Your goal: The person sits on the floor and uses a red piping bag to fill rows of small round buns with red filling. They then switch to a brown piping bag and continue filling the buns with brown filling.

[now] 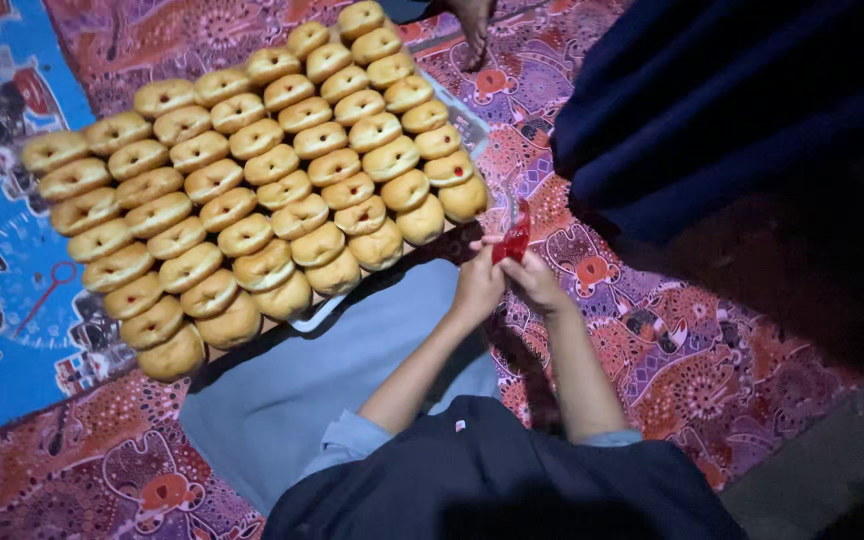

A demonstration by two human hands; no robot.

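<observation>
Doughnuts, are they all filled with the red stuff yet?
Many doughnuts on the tray already show a red dot on the side, as in the near right corner. Both hands, left and right, hold a red bag beside the tray. On several others no dot shows, so those may be left.

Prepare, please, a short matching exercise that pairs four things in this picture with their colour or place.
Things:
1. filled buns
2. piping bag
3. patterned mat
4. pale blue cloth

Colour or place:
A. red, held between the left hand and the right hand
B. golden, packed in rows on a tray
C. plain, lying under the near edge of the tray
D. purple and orange, spread over the floor

Pairs: 1-B, 2-A, 3-D, 4-C
</observation>
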